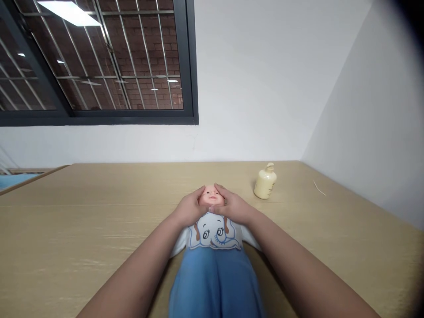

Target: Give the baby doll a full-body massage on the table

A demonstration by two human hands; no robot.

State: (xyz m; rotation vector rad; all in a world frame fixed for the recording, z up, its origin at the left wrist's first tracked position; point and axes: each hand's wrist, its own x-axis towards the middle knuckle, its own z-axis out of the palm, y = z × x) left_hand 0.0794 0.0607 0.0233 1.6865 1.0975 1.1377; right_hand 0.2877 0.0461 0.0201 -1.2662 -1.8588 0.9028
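Pink plastic shows between your palms: the doll's head (212, 195) is cupped from both sides, lying face up on the wooden table (99, 229). Your left hand (188, 211) curves around the head's left side with the fingers loosely bent, the fingertips resting near the top of the forehead. Your right hand (233, 207) mirrors it on the other side, thumb and fingers wrapped lightly against the cheek and temple. Neither hand is clenched; both are partly closed, grasping the head between them, and the fingertips nearly meet above it.

Below the head, the doll (215, 247) lies on its back along the middle of the table, pointing away from you. It wears a white shirt (215, 236) of soft cloth printed with a cartoon elephant, and blue trousers (215, 282) that run down to the bottom edge of the view. Both of your bare forearms frame the doll's body.

Pale wood grain covers the tabletop, smooth and matt. To the right of your right hand, well apart from the doll, stands a squat cream-yellow pump bottle (265, 182), rounded in shape and upright; what it contains cannot be told. A thin pale strip (319, 188) lies farther right near the wall.
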